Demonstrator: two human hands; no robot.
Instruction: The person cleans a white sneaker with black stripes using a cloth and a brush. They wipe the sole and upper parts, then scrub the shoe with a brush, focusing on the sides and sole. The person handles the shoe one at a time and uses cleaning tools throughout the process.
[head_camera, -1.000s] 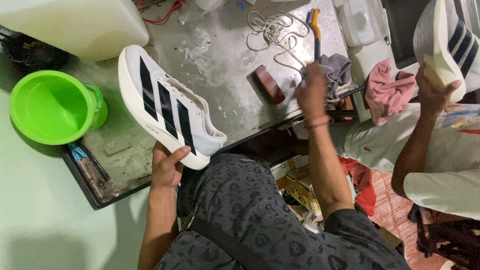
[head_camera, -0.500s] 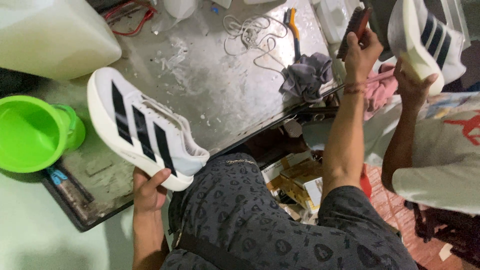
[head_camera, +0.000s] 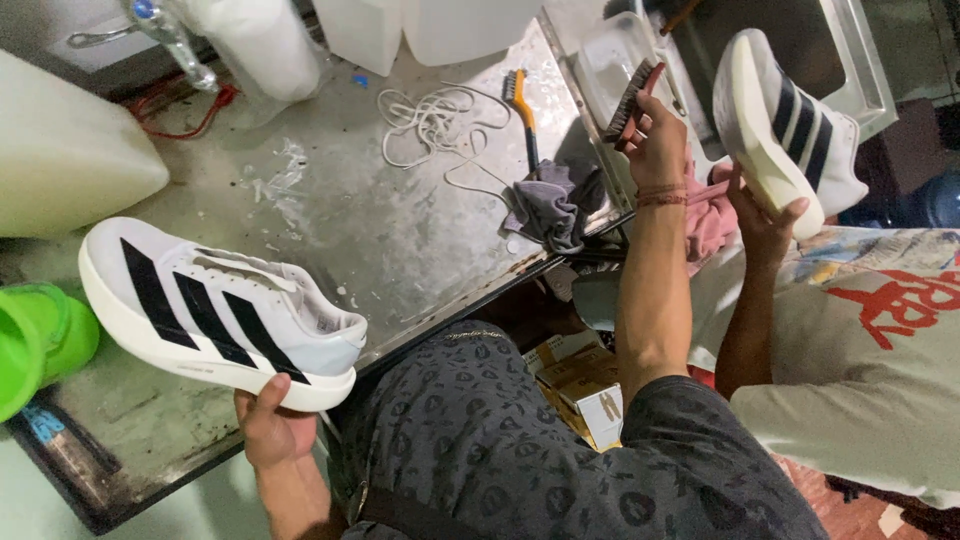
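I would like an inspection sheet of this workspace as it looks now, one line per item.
Surface: metal table, wet and stained.
Job's things: white shoe with black stripes held from below by the left hand; scrub brush in the raised right hand.
Clutter: grey cloth, orange-handled brush, green tub, white containers.
Grippers: both hands are closed on their things.
Cables: white laces lying loose; red cord at the back.
Surroundings: another person's hand holds a second shoe.
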